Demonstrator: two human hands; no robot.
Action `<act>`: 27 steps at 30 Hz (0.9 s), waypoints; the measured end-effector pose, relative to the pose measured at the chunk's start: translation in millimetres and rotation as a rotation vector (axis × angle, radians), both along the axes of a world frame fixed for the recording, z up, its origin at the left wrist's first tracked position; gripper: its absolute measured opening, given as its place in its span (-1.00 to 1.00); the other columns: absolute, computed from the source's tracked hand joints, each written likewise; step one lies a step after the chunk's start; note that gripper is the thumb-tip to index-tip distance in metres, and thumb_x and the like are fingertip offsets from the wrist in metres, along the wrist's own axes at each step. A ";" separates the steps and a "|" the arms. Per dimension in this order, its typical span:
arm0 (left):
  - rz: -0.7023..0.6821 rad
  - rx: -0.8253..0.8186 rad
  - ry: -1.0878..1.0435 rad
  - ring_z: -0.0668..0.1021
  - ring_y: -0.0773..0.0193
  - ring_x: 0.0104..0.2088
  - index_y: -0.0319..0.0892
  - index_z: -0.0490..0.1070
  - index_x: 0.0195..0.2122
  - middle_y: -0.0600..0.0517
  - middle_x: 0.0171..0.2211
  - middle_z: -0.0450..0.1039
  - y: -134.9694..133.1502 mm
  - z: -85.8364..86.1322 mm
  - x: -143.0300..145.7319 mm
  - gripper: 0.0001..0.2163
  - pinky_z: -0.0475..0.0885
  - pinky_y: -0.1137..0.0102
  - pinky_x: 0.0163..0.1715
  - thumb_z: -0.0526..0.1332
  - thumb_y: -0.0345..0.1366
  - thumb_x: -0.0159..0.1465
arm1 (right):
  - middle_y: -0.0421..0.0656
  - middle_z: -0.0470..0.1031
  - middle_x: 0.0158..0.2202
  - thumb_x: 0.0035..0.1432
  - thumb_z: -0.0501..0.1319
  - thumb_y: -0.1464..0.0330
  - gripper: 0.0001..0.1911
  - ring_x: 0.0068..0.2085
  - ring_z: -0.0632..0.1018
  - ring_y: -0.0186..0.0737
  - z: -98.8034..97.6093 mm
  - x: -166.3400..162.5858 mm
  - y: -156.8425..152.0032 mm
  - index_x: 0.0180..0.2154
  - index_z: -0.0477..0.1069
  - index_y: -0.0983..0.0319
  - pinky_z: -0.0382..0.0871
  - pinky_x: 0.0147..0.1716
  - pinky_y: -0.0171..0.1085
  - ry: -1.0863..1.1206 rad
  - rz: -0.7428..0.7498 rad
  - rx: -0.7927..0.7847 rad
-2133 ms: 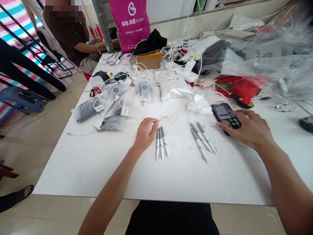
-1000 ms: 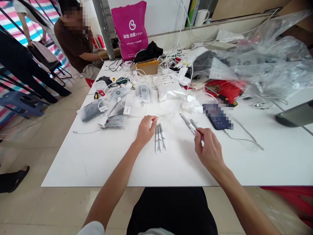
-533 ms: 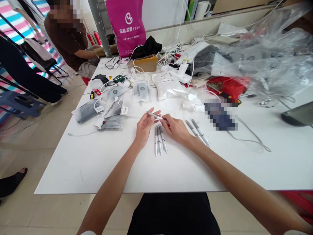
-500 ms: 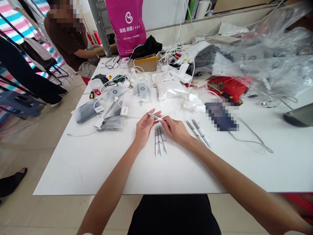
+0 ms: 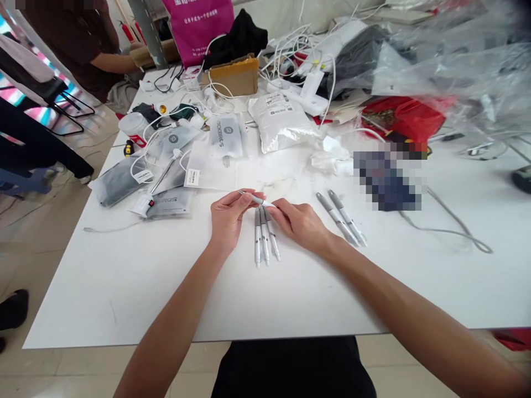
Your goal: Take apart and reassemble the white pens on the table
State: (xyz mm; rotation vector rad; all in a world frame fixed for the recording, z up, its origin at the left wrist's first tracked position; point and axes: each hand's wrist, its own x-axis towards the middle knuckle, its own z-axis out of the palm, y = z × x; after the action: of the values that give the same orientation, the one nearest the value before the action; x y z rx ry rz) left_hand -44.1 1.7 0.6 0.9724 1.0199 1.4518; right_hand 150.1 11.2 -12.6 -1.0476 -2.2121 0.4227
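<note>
My left hand and my right hand both pinch one white and grey pen, held crosswise just above the white table. Right below it three like pens lie side by side, pointing toward me. Two more pens lie together to the right of my right hand. A phone with a cable rests further right.
Sealed grey and white packets, white cables, a small cardboard box, a magenta bag and clear plastic bags crowd the far half. Another person sits at the far left corner.
My right hand set the phone down, picked one pen from the right group and carried it left to my left hand. Both hands now grip it. The view has tilted downward.
</note>
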 end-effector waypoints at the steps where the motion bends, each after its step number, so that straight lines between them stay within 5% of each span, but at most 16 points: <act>1: 0.021 -0.004 0.007 0.73 0.04 -0.12 -0.15 0.65 -0.28 -0.04 -0.23 0.69 0.0 -0.1 0.3 -0.70 0.62 0.07 0.03 0.52 -0.01 0.20 | -0.24 0.37 -0.57 0.59 -0.11 0.08 -0.53 -0.59 0.24 -0.31 0.2 -0.5 -0.3 -0.20 0.41 0.18 0.09 -0.53 -0.28 -0.008 -0.001 0.004; 6: 0.077 -0.003 0.024 0.74 0.04 -0.12 -0.16 0.61 -0.39 -0.03 -0.28 0.68 0.9 -2.0 -0.3 -0.70 0.64 0.17 -0.08 0.54 -0.03 0.18 | -0.22 0.40 -0.57 0.59 -0.11 0.07 -0.52 -0.59 0.25 -0.31 0.5 1.2 1.7 -0.21 0.42 0.19 0.06 -0.55 -0.27 -0.038 -0.005 0.051; 13: -0.206 0.053 0.026 0.61 -0.05 0.23 0.01 0.56 0.13 -0.08 0.24 0.55 2.7 -0.7 -4.3 -0.64 0.51 -0.02 0.25 0.31 0.05 0.42 | -0.23 0.40 -0.56 0.58 -0.07 0.10 -0.56 -0.59 0.26 -0.32 -1.5 8.6 8.6 -0.26 0.36 0.18 0.09 -0.53 -0.28 -0.003 -0.009 0.068; 20: -0.056 -0.007 -0.115 0.73 0.07 -0.07 -0.16 0.67 -0.21 -0.08 -0.18 0.71 3.0 -0.9 -1.3 -0.68 0.57 0.15 0.10 0.54 -0.03 0.18 | -0.25 0.39 -0.59 0.59 -0.08 0.11 -0.53 -0.61 0.28 -0.33 1.0 5.6 3.5 -0.24 0.41 0.21 0.11 -0.54 -0.31 0.007 0.006 0.097; 27: 0.048 -0.027 -0.143 0.70 0.21 -0.24 -0.17 0.68 -0.40 -0.04 -0.31 0.70 6.0 -1.8 -0.4 -0.76 0.54 0.35 -0.15 0.62 -0.15 0.05 | -0.24 0.41 -0.60 0.60 -0.07 0.13 -0.53 -0.62 0.28 -0.33 -1.6 6.4 5.1 -0.20 0.45 0.24 0.09 -0.55 -0.30 -0.016 0.004 0.164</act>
State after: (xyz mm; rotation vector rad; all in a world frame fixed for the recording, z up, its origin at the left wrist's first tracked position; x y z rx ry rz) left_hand -44.4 7.7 -1.3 0.8175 0.9608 1.5204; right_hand 156.5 16.3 -14.2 -0.9614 -2.2212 0.2307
